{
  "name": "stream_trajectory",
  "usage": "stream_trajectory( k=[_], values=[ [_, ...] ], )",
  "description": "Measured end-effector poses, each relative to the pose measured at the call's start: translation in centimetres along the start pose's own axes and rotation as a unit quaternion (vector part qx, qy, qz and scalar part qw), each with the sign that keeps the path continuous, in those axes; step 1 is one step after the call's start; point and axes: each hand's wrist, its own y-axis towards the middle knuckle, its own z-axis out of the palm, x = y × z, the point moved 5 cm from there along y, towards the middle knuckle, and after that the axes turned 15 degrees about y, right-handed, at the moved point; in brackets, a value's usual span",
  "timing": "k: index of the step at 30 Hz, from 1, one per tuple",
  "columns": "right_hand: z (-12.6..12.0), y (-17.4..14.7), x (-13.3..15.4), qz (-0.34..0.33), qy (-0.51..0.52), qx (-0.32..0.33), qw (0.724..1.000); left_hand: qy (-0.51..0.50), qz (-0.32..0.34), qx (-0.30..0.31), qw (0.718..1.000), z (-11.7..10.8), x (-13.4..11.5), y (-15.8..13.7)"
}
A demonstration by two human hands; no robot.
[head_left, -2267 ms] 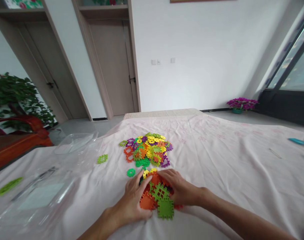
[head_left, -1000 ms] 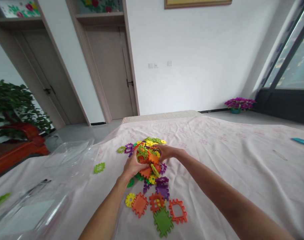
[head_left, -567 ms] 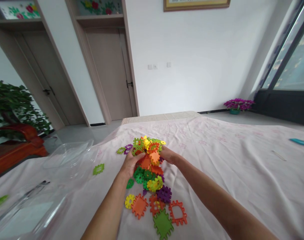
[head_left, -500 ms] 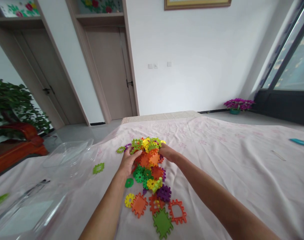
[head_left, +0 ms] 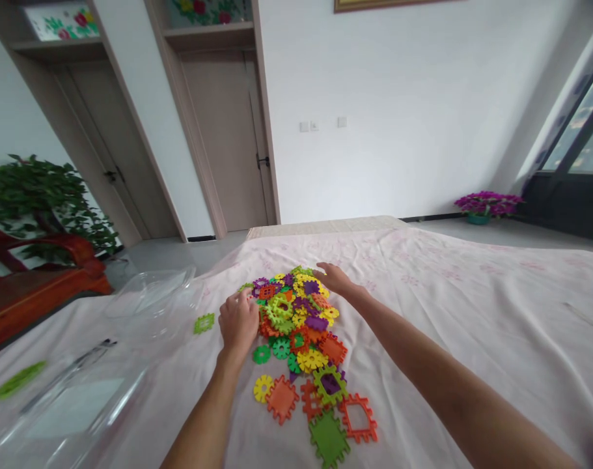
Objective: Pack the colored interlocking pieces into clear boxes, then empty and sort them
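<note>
Left grip [head_left: 239, 319], right grip [head_left: 335, 279] flanking colourful pieces [head_left: 299, 319].

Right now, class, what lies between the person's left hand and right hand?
The head view shows part of the pile of colourful plastic pieces between the left hand and the right hand; that stretch isn't bare.

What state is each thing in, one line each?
Pile of plastic pieces: loosely heaped.
Left hand: curled at pile's edge, grip unclear.
Right hand: open at pile's edge.
Solid green square: lying flat.
Clear packaging: open or closed unclear.
Cloth: wrinkled.
Left door: shut.
Right door: shut.
Purple flowers: potted.
</note>
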Motion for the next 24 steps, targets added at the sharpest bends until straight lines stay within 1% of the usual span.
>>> stream_trajectory(
  k=[2,4,6,10,13,15,18,21,23,24],
  values=[
    [0.4,0.9,-1.2,0.024,-0.088,0.012,0.996,0.035,-0.021,-0.007,0.999,0.5,0.5,-0.2],
    [1.1,1.5,-2.1,0.047,-0.129,0.034,0.990,0.054,-0.046,-0.005,0.997,1.5,1.3,-0.2],
    [1.9,1.9,-2.7,0.058,-0.138,0.054,0.987,0.055,-0.072,0.007,0.996,2.6,2.2,0.0],
    [3.2,2.1,-2.8,0.056,-0.133,0.077,0.987,0.057,-0.118,0.038,0.991,4.4,4.0,0.8],
    [3.5,2.1,-2.3,0.047,-0.133,0.084,0.987,0.061,-0.109,0.076,0.989,4.9,4.4,1.2],
    [3.5,1.9,-1.8,0.037,-0.126,0.094,0.987,0.027,-0.086,0.088,0.992,4.9,3.8,1.3],
    [3.7,1.4,-1.3,0.038,-0.062,0.129,0.989,-0.098,-0.048,0.099,0.989,5.0,1.9,0.9],
    [4.4,0.7,-0.8,0.051,0.062,0.141,0.987,-0.187,-0.012,0.115,0.975,5.7,-0.4,0.3],
    [5.4,0.0,-0.2,0.050,0.173,0.140,0.974,-0.224,-0.007,0.125,0.966,6.4,-1.6,0.1],
    [6.1,-0.5,0.2,0.048,0.234,0.149,0.960,-0.245,-0.011,0.131,0.961,6.8,-2.1,0.0]
  ],
)
